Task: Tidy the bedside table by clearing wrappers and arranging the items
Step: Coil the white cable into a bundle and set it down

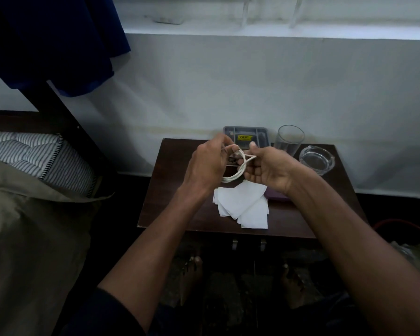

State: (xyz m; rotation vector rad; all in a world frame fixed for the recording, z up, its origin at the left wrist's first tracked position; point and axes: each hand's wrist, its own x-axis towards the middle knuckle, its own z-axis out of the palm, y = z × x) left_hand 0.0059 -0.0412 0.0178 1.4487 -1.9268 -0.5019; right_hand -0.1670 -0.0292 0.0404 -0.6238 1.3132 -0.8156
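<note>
1. Hands meet above the back half of the dark wooden bedside table (170, 190), both holding a coiled white cable (238, 166).
2. The left hand (209, 163) is closed around the coil's left side, knuckles toward the camera, with strands running over its fingers.
3. The right hand (269, 168) is turned palm up, its thumb and fingers pinching the strands on the coil's right side.
4. The cable hangs in loose loops between the two hands, held off the tabletop; the coil's long axis runs from upper near the fingertips down to its lowest loop, which sags toward the camera just above the papers.
5. White paper sheets (243, 204) lie fanned and overlapping at the table's middle, below the hands.
6. A grey tray (246, 134) with a yellow label sits at the back edge against the wall.
7. A clear drinking glass (290, 139) stands upright just right of the tray, and a glass ashtray (317, 160) rests near the table's right back corner.
</note>
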